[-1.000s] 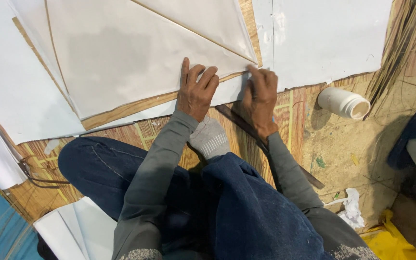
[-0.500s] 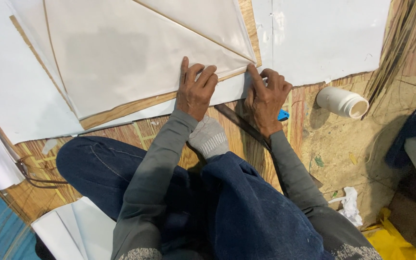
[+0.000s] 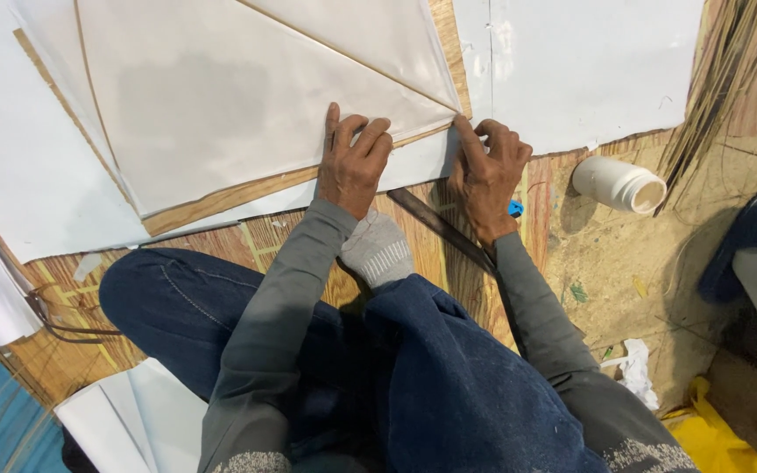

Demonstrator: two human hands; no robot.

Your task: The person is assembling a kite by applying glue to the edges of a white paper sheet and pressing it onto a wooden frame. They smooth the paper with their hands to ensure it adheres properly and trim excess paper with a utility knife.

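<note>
A white paper kite [image 3: 221, 105] with thin bamboo sticks lies flat on a wooden board [image 3: 221, 197]. My left hand [image 3: 354, 162] presses flat on the kite's lower edge, fingers spread. At the kite's right corner, my right hand [image 3: 486, 175] pinches the paper edge with thumb and fingers. A small blue object [image 3: 515, 208] shows just beside the right wrist. A dark flat strip [image 3: 435, 223] lies on the board under my right forearm. My grey-socked foot [image 3: 378, 250] rests between my arms.
A white plastic jar [image 3: 617, 184] lies on its side at the right. White paper sheets [image 3: 589, 61] cover the far board. Thin bamboo sticks [image 3: 711, 88] lean at the upper right. Folded white paper [image 3: 133, 420] sits by my left knee. Yellow plastic [image 3: 729, 434] lies at the lower right.
My right hand has shifted slightly along the kite's right corner and its fingers have curled onto the paper edge. The left hand stays pressed in place.
</note>
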